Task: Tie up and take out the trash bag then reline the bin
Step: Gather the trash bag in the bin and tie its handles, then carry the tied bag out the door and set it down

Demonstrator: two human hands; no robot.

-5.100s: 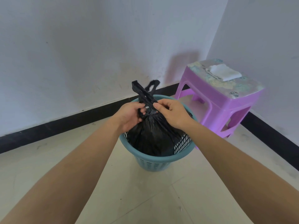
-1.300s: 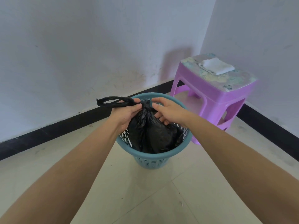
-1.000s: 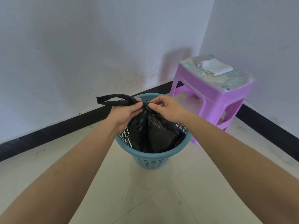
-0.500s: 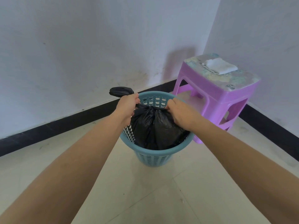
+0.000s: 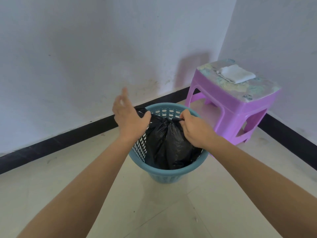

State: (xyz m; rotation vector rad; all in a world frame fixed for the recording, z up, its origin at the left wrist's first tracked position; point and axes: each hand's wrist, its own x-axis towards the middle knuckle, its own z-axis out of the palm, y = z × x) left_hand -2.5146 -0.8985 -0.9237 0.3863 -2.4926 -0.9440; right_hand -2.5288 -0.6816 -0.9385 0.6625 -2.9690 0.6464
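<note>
A black trash bag (image 5: 169, 143) sits inside a teal perforated bin (image 5: 167, 175) on the floor in the room's corner. Its top is gathered into a knot at the middle. My right hand (image 5: 193, 129) is closed on a bag handle to the right of the knot. My left hand (image 5: 128, 117) hovers over the bin's left rim with its fingers spread and blurred. A short piece of black bag handle pokes out just behind the left hand; I cannot see whether the hand touches it.
A purple plastic stool (image 5: 236, 103) stands to the right of the bin, with a folded white cloth or bag (image 5: 235, 76) on top. White walls with a black skirting (image 5: 68, 136) close off the corner. Pale floor tiles (image 5: 154, 212) lie in front.
My left hand has let go of the bag's left handle and opened, fingers lifting upward. My right hand still grips the right handle, and the knot sits pulled tight between them.
</note>
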